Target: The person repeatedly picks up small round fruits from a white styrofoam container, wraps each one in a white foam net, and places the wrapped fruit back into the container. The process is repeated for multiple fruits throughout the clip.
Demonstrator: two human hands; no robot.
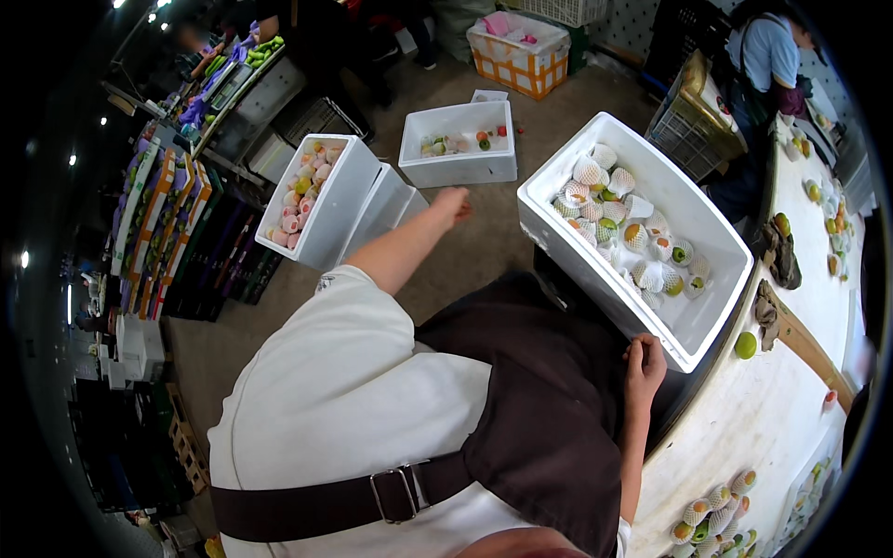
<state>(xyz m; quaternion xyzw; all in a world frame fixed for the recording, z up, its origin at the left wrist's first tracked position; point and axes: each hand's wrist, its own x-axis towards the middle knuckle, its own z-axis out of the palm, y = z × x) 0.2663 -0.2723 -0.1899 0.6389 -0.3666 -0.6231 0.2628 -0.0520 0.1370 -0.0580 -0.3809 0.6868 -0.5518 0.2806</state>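
My left hand (pixel 453 205) is held out over the floor, near a white foam box (pixel 457 171) with a few fruits in it. Its fingers are loosely bent and no item shows in them. My right hand (pixel 646 359) is at the near corner of a large white foam box (pixel 711 279), fingers curled and thumb apart; whether it touches the box is unclear. Many round fruits in white foam nets (pixel 635 237) lie in this box, with bare foam bottom showing at its near right end. Another foam box (pixel 342 202) at the left holds fruits in pale wrappings (pixel 307 188).
A pale worktable (pixel 725 418) curves along the right, bearing netted fruits (pixel 718 513), a green fruit (pixel 746 344) and dark gloves (pixel 783 254). A person in a light blue top (pixel 764 52) stands at upper right. Stacked crates (pixel 157 230) are at left; a taped box (pixel 520 63) stands behind.
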